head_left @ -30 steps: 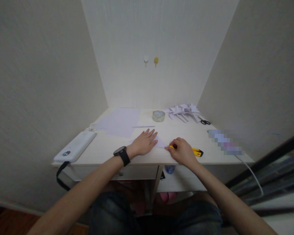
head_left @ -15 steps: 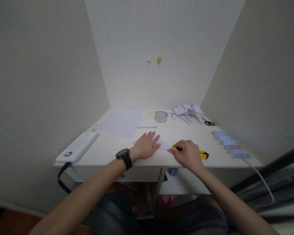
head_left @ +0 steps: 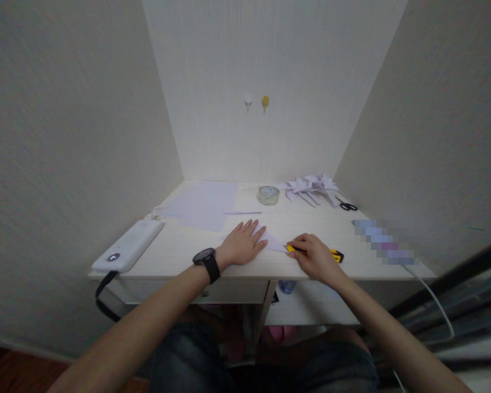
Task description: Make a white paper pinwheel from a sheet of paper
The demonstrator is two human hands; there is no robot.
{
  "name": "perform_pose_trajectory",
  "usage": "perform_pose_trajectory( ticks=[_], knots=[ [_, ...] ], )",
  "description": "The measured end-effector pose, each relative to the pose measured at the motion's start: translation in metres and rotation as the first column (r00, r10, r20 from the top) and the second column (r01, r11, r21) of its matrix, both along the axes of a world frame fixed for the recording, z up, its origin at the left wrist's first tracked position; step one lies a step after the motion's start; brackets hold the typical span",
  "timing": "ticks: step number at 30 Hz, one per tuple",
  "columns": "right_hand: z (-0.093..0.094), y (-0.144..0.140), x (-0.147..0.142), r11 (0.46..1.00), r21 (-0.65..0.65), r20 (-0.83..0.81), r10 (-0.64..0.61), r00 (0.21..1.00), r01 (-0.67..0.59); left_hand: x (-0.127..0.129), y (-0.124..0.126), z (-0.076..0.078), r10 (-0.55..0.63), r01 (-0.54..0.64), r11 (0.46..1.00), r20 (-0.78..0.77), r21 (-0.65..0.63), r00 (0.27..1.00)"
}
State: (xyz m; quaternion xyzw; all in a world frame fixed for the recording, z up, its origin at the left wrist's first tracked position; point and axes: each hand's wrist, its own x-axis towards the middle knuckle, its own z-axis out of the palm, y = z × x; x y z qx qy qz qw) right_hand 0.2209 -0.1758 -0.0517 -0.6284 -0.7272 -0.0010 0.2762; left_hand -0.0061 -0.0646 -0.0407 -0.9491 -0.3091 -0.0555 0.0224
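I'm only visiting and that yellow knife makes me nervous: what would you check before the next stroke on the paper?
1. Left hand flat on the small pale folded paper piece, pinning it to the light wooden desk: ok.
2. Right hand closed around the yellow and black utility knife: ok.
3. Knife tip at the paper's right edge: ok, though whether the blade is out cannot be told.
4. Left fingertips away from the knife tip: ok, a gap shows between them.
5. Roll of clear tape, black-handled scissors and heap of folded white paper shapes away from the hands: ok.
6. Cutting mat under the paper: not ok, bare desk shows.
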Motion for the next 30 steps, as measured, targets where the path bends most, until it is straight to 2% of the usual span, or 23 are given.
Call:
perform_pose_trajectory(
  ticks=[3, 11, 18, 23, 26, 30],
  knots=[
    [0.001, 0.000, 0.008, 0.995, -0.030, -0.009, 0.098, 0.995, -0.099, 0.000, 0.001, 0.000, 0.000, 0.000, 1.000, -0.005, -0.003, 1.000],
    [0.003, 0.011, 0.019, 0.989, -0.084, -0.051, 0.119, 0.992, -0.123, 0.000, 0.003, -0.001, -0.012, 0.012, 1.000, -0.001, -0.018, 1.000],
    [0.014, 0.008, 0.031, 0.945, -0.165, -0.166, 0.256, 0.952, -0.282, 0.001, 0.004, -0.001, -0.011, 0.011, 1.000, 0.001, -0.023, 1.000],
    [0.022, 0.007, 0.037, 0.923, -0.210, -0.230, 0.274, 0.934, -0.323, 0.000, 0.002, -0.001, -0.001, 0.001, 1.000, 0.017, -0.016, 1.000],
    [0.025, 0.007, 0.051, 0.895, -0.264, -0.280, 0.284, 0.917, -0.358, -0.001, -0.001, 0.000, 0.030, -0.029, 0.999, 0.044, -0.022, 0.999],
    [0.026, 0.002, 0.077, 0.916, -0.281, -0.269, 0.211, 0.940, -0.286, -0.002, -0.004, 0.006, 0.137, -0.137, 0.991, 0.094, -0.014, 0.986]
  ],
)
